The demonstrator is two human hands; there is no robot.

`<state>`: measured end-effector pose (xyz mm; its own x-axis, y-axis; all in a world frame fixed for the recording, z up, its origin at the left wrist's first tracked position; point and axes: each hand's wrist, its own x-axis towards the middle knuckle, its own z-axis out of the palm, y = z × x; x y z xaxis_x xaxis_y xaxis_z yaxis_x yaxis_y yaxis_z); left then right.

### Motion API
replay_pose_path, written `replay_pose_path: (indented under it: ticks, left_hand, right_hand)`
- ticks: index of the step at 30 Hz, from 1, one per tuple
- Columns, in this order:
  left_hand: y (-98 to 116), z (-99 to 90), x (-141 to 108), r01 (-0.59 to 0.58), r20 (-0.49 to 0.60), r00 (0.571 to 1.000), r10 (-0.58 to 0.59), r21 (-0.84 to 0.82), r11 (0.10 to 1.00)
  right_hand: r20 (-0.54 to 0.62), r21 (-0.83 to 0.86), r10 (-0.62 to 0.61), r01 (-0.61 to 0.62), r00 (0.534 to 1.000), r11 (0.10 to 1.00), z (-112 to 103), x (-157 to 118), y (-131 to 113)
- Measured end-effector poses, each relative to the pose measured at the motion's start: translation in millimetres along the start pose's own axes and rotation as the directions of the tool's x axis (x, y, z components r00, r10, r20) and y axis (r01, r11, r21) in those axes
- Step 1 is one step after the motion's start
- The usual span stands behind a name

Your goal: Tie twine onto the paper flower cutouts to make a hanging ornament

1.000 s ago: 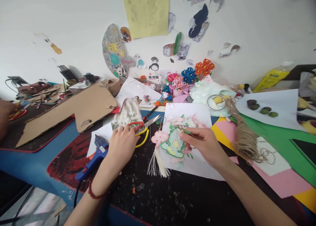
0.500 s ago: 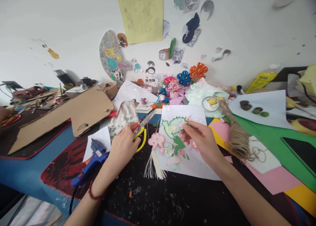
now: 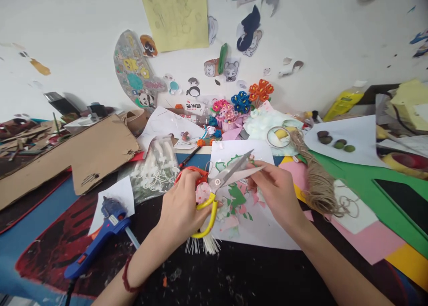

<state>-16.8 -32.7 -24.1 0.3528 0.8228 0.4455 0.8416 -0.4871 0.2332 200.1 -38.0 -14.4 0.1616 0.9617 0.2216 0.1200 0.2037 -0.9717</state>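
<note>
Scissors gape over a littered black mat, white wall beyond.

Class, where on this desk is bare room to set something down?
Mostly bare, though flecked: the black mat bordered by left forearm, right forearm and white paper; the green sheet between jute twine and black slab. Crowded: beneath the scissors and around the craft flowers.

We counted one left hand, one right hand and one dark red bracelet. We also counted one pair of scissors, one green-outlined cutout, one blue glue gun, one twine bundle, one yellow bottle, one orange flower bunch and four small round lumps.
</note>
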Motion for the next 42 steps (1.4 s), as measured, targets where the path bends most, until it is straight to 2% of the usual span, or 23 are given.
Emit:
replay_pose_path:
  ticks: [3, 8, 16, 32, 42]
  left_hand:
    - [1.8, 4.0, -2.0, -0.001, 0.014, 1.0, 0.001, 0.037, 0.999]
    - [1.4, 3.8, -4.2, 0.032, -0.002, 0.999, -0.032, 0.022, 0.999]
    - [0.4, 4.0, -5.7, -0.038, -0.016, 0.999, 0.037, -0.03, 0.999]
    - [0.3, -0.4, -8.6, -0.112, -0.045, 0.993, 0.109, -0.075, 0.991]
    - [-1.3, -1.9, -9.6, -0.132, -0.045, 0.991, 0.128, -0.097, 0.987]
  right_hand:
    - [0.038, -0.021, -0.03, 0.031, 0.999, 0.999, 0.5, -1.9, 1.4]
    - [0.058, -0.156, -0.172, 0.179, 0.983, 0.971, 2.3, -5.3, 2.4]
    - [0.126, -0.255, -0.283, 0.306, 0.951, 0.917, 4.6, -8.6, 0.9]
    - [0.192, -0.268, -0.305, 0.349, 0.933, 0.898, 3.9, -10.4, 1.1]
    - [0.134, -0.363, -0.365, 0.388, 0.922, 0.847, 2.9, -10.5, -1.0]
